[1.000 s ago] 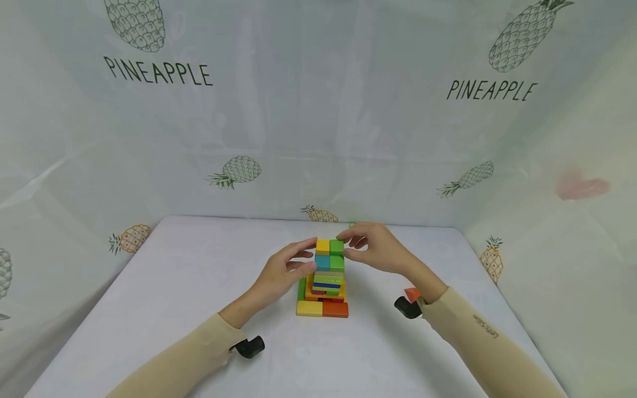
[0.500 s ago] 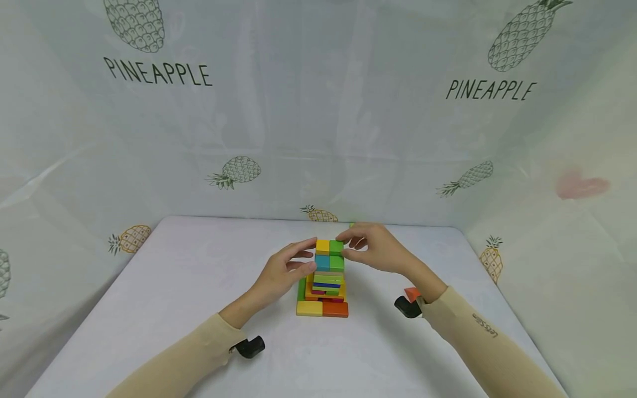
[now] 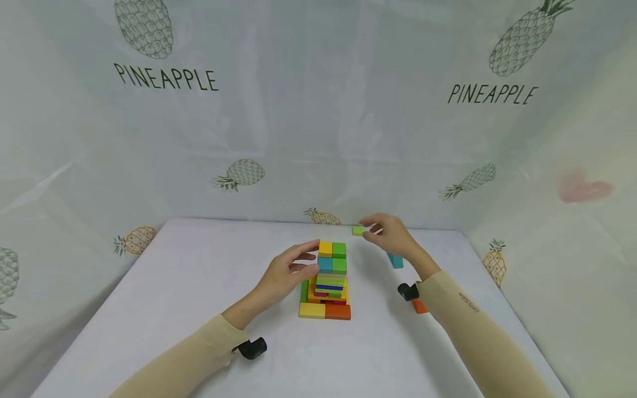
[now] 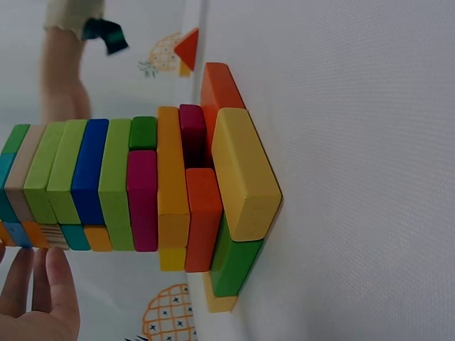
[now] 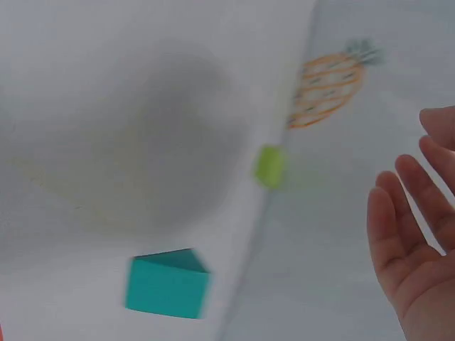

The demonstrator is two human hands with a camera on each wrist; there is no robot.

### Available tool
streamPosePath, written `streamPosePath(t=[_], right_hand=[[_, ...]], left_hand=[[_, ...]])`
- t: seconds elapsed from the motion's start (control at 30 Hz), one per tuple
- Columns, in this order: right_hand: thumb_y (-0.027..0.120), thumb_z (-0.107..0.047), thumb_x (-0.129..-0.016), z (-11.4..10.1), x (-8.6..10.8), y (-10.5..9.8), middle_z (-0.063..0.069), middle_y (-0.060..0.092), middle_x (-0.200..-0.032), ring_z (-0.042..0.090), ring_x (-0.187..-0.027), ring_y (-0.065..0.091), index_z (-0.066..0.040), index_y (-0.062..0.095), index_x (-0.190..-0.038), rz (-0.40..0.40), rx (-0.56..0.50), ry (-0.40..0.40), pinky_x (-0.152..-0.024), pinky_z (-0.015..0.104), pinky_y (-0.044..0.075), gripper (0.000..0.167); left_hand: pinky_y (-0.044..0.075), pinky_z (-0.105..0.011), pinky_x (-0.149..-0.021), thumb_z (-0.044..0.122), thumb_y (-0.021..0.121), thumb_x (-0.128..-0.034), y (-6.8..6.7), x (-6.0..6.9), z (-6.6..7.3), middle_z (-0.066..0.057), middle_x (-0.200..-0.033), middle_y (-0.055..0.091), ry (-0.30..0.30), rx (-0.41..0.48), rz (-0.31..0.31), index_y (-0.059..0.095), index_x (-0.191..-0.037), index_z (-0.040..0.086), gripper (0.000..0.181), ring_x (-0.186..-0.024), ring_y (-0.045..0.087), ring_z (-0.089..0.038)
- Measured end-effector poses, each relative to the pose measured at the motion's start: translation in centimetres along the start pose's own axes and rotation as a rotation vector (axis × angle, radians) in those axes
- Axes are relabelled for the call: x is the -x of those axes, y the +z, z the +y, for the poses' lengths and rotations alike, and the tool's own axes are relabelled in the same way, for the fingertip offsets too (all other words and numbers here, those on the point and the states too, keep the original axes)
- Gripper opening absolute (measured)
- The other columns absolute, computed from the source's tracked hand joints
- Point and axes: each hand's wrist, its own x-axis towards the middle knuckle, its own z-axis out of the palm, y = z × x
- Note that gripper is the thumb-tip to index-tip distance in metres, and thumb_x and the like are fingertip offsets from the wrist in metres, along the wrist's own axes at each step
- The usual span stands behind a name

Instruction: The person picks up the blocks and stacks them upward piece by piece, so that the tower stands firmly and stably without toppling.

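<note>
Colourful wooden blocks form a stacked tower [image 3: 331,281] on the white table, wider at its base. At the top, a yellow block [image 3: 325,249] and a green block [image 3: 339,250] lie side by side over a blue and a green one. My left hand [image 3: 281,279] rests its fingers against the tower's upper left side; the left wrist view shows those fingers [image 4: 60,277] touching the blocks. Away to the right of the tower, my right hand [image 3: 392,236] hovers with loosely bent fingers. Nothing sits between its fingers in the right wrist view.
A small light green block [image 3: 358,230] lies near the table's back edge. To the right are a teal triangular block [image 5: 167,288] and an orange-red block [image 3: 419,306], the latter partly behind the right sleeve. A pineapple-print cloth [image 3: 298,110] hangs behind the table.
My right hand has left the top green block and moved right and back, uncovering the light green and teal blocks. The left hand stays at the tower.
</note>
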Motion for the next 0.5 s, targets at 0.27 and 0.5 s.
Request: streamPosePath(t=[0.27,0.5], right_hand=[[0.073,-0.015,-0.099,6.8,-3.1,3.6,0.020,0.057,-0.152,0.041,-0.125,0.062,-0.005,0.059,-0.150,-0.111,0.025,0.162,-0.104,0.055,0.054,0.053],[0.070,-0.012,-0.098,7.6,-4.4,5.4,0.025,0.052,-0.155,0.047,-0.137,0.053,0.004,0.054,-0.151,-0.154,0.094,0.154,-0.116,0.059,0.044,0.058]], left_hand=[[0.052,-0.025,-0.108,0.031,0.071,-0.1045,0.2,-0.2,-0.5,0.009,-0.156,0.053,0.010,-0.008,-0.011,0.049,-0.160,0.024,0.061,-0.136,0.056,-0.022],[0.052,-0.032,-0.110,0.029,0.072,-0.1040,-0.2,-0.1,-0.1,0.007,-0.155,0.055,0.005,-0.017,-0.004,0.050,-0.160,0.026,0.060,-0.135,0.057,-0.019]])
